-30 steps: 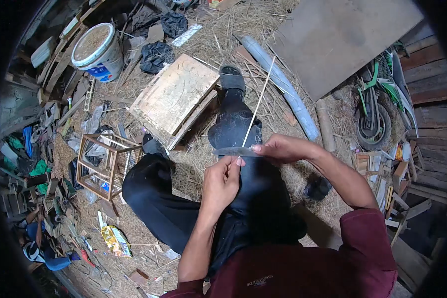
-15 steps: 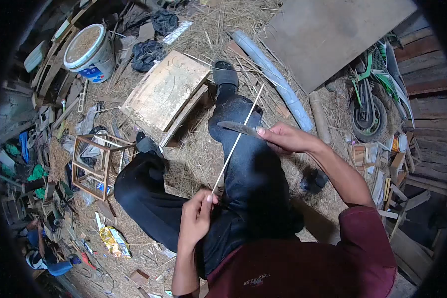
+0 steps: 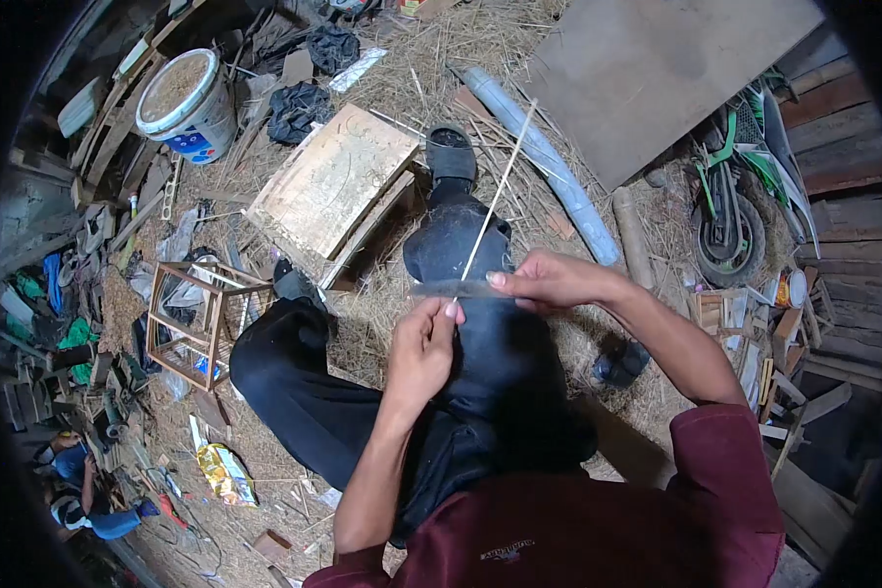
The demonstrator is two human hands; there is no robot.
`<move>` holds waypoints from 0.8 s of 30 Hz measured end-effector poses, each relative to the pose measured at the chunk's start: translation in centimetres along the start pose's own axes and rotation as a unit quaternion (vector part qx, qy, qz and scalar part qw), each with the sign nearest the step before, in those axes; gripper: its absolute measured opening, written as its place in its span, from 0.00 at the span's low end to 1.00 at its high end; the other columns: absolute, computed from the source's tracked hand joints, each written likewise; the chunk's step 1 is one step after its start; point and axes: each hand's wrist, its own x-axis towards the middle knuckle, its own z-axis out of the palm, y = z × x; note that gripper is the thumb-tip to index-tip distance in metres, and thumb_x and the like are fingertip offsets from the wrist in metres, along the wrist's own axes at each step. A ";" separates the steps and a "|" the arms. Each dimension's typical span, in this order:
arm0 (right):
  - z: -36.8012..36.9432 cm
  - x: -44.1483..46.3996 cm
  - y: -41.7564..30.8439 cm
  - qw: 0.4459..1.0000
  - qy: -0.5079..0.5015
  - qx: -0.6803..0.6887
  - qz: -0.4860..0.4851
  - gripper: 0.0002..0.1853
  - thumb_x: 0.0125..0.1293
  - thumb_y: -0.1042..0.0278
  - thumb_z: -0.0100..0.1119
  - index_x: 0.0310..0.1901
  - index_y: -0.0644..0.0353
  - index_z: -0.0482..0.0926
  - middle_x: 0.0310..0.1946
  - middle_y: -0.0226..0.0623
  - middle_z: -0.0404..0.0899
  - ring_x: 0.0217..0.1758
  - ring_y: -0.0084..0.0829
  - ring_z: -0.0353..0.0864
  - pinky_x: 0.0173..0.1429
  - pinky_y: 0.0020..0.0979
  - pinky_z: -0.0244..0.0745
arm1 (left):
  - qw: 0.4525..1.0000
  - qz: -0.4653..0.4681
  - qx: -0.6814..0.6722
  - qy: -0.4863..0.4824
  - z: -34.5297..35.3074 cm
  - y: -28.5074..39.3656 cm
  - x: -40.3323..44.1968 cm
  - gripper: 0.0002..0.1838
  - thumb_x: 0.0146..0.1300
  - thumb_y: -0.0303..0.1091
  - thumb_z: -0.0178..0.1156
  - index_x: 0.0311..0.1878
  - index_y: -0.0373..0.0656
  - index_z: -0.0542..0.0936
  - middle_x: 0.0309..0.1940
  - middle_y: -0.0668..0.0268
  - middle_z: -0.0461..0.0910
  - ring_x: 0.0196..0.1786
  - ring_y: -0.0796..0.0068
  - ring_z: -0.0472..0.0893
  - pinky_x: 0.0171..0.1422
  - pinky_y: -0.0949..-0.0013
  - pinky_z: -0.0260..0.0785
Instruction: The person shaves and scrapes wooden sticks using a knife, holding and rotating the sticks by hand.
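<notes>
A thin pale stick (image 3: 496, 211), likely bamboo or wood, slants up and away over my right thigh. My left hand (image 3: 423, 353) pinches its near end between thumb and fingers. In my right hand (image 3: 549, 279) is a knife; its grey blade (image 3: 451, 289) points left and lies across the stick just beyond my left fingertips. The knife's handle is hidden inside my right fingers. Both hands are close together above the dark trousers (image 3: 505, 353).
A low wooden box-like bench (image 3: 333, 181) stands ahead, beside a small wooden-framed cage (image 3: 181, 323). A filled bucket (image 3: 181, 98), a bamboo pole (image 3: 544, 162), a large board (image 3: 671, 78) and a motorbike wheel (image 3: 725, 240) surround me. Another person (image 3: 93, 500) sits far left.
My left hand has moved up and forward with the stick, so its far end reaches farther out. The knife now crosses the stick close to my left fingers.
</notes>
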 end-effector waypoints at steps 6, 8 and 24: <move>0.7 -0.2 1.6 0.997 0.065 0.013 -0.032 0.36 0.69 0.33 0.48 0.12 0.54 0.65 0.12 0.21 0.61 0.15 0.16 0.57 0.20 0.26 0.52 | 0.999 -0.038 -0.036 0.001 -0.9 -0.3 -3.8 0.11 0.74 0.31 0.50 0.33 0.40 0.75 0.20 0.80 0.63 0.23 0.91 0.58 0.26 0.78 0.47; 0.7 -0.3 2.1 0.997 0.073 0.025 -0.032 0.36 0.69 0.33 0.48 0.12 0.54 0.65 0.12 0.20 0.60 0.16 0.15 0.56 0.20 0.25 0.51 | 0.997 -0.065 -0.034 0.000 -1.6 -0.8 -5.5 0.11 0.74 0.31 0.50 0.34 0.40 0.76 0.21 0.79 0.65 0.25 0.91 0.61 0.27 0.79 0.49; 0.1 -2.1 3.5 0.986 0.149 0.076 -0.016 0.36 0.69 0.31 0.44 0.14 0.55 0.70 0.10 0.23 0.63 0.13 0.16 0.62 0.18 0.23 0.55 | 0.995 -0.100 0.013 0.004 -7.0 -0.1 -11.2 0.12 0.74 0.33 0.48 0.34 0.41 0.75 0.20 0.78 0.65 0.24 0.90 0.62 0.27 0.80 0.52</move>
